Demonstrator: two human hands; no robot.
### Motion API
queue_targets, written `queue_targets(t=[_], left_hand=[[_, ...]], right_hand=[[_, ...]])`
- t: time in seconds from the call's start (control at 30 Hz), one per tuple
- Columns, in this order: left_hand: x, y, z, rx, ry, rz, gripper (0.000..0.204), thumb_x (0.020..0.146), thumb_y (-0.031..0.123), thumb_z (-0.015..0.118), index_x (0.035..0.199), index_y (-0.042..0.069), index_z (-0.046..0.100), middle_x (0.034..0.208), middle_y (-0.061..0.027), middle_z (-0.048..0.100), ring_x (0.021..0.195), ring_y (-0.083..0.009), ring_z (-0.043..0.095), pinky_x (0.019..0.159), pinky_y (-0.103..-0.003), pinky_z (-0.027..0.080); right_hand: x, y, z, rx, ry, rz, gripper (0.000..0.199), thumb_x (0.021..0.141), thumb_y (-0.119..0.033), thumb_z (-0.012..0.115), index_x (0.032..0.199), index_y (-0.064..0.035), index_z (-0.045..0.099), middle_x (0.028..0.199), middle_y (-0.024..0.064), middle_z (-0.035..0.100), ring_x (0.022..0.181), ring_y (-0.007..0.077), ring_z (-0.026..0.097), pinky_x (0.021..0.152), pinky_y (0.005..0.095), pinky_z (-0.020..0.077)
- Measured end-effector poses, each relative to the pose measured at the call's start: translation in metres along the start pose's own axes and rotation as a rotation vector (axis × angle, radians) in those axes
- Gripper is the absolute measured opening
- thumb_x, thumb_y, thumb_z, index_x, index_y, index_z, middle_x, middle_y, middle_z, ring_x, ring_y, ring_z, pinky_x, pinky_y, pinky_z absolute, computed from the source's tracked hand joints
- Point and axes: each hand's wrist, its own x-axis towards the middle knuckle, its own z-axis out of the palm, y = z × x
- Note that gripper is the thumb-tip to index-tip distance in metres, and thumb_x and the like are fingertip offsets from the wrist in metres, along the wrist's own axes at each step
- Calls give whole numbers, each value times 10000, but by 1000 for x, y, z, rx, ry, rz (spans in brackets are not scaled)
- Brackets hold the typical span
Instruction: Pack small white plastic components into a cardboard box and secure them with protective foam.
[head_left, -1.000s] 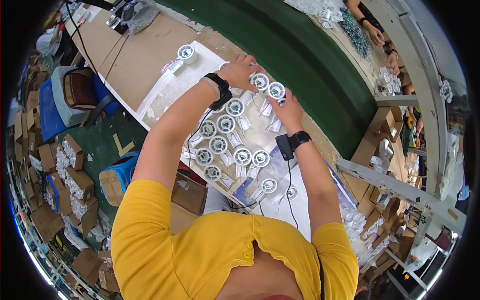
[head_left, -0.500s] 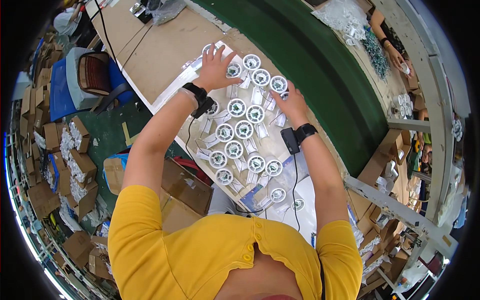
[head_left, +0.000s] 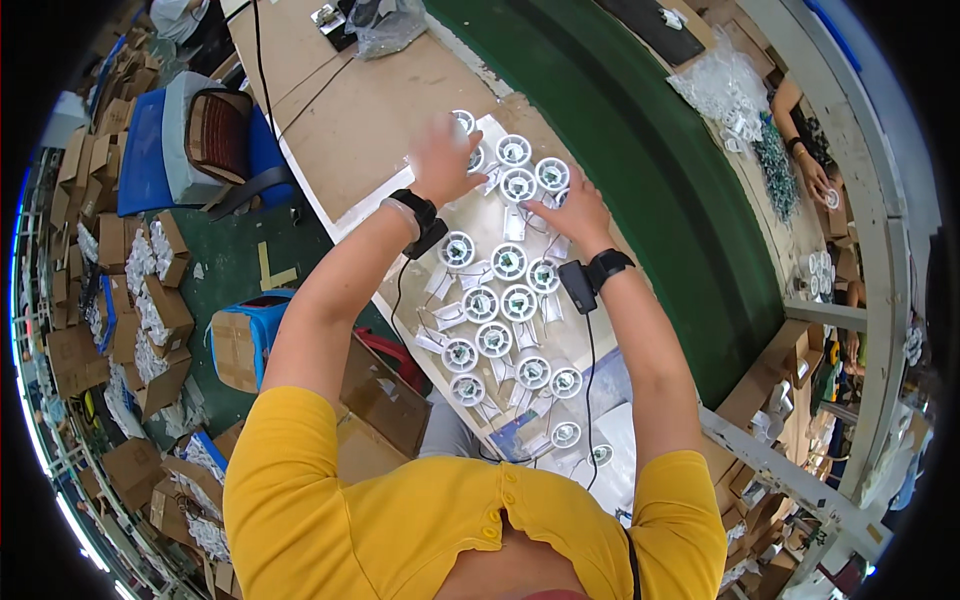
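Several round white spoked housings [head_left: 508, 262], with small green parts inside, stand on the workbench [head_left: 345, 150]. White flat pieces on thin wires [head_left: 447, 317] lie between them. My left hand [head_left: 443, 165] is over a housing [head_left: 470, 158] at the far end of the group. Its fingers are blurred, with the thumb held away from them. My right hand [head_left: 582, 215] is beside another housing [head_left: 552, 174], fingers along its right side and thumb stretched left below it. Both wrists carry black devices with cables.
A green conveyor belt [head_left: 640, 150] runs along the bench's right side. Beyond it, another person's hand [head_left: 818, 185] holds a small white part near a clear plastic bag [head_left: 722, 85]. To the left are a blue chair [head_left: 150, 160] and cardboard boxes [head_left: 75, 365].
The view has shifted, so the bench appears lower and farther right. Relative to the nearer housings, my right hand and the far ones beside it have moved left. My left hand has blurred with motion.
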Motion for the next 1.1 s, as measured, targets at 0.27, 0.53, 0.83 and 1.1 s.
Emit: queue_targets(t=[0.27,0.53,0.83,1.1], left_hand=[[31,-56,1,-127,90,8,629,679,299,750,1249,254,488,1381,-181,343,1139,-376,466,866,-422,483],[76,-120,8,-104,132,-20,618,697,242,741,1258,254,482,1385,-160,365,1158,-361,469,898,-434,464],[106,-162,19,-123,168,-38,650,705,226,730,1294,229,454,1361,-161,399,1176,-374,447,922,-421,448],[50,-139,-28,37,438,247,677,733,231,711,1335,142,413,1325,-178,435,1151,-372,471,964,-398,411]], right_hand=[[53,-52,11,15,-41,-87,957,581,-668,703,1298,-102,419,1115,211,577,1030,357,565,843,409,471],[110,-103,38,56,-27,-175,992,568,-667,710,1312,-91,397,1142,218,557,1058,359,548,858,410,466],[139,-135,46,82,-79,-143,1069,541,-676,723,1339,-66,356,1243,231,493,1138,376,488,915,422,440],[98,-66,3,305,147,-417,821,740,-544,659,1347,-65,381,1240,227,505,1145,325,499,919,392,432]])
